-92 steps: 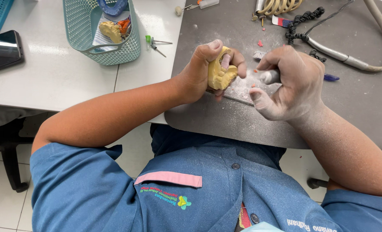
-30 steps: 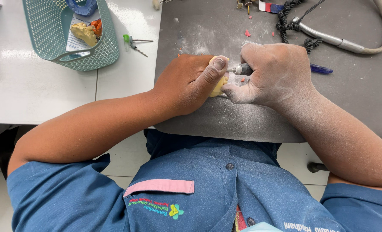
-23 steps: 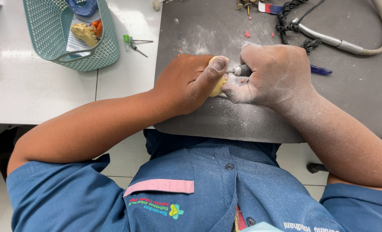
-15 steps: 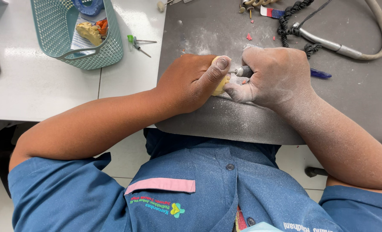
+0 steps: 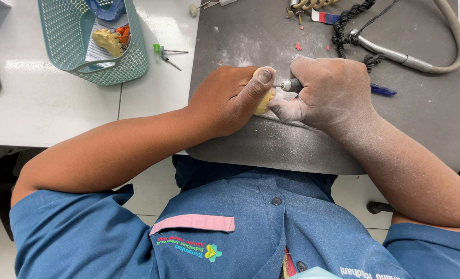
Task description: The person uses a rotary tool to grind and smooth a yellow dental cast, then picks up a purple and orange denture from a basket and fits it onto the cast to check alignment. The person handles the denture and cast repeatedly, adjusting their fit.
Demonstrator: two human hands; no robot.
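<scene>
My left hand (image 5: 232, 101) grips a small yellow plaster cast (image 5: 264, 102), mostly hidden under the thumb and fingers. My right hand (image 5: 328, 93), dusted white, is closed around a metal rotary handpiece (image 5: 292, 85) whose tip touches the cast. Both hands rest on a grey mat (image 5: 271, 46) covered in white dust.
A teal mesh basket (image 5: 131, 57) with a yellow cast and papers stands at the upper left on the white table (image 5: 43, 108). Small green-handled burs (image 5: 165, 54) lie beside it. Another handpiece with a beige hose (image 5: 395, 54), a coiled black cord (image 5: 351, 20) and a blue pen (image 5: 382, 90) lie on the mat's far side.
Three seconds ago the cast was raised and plainly visible in my left hand. Since then both hands have closed together over it, with the handpiece tip held against it; the last second shows little motion.
</scene>
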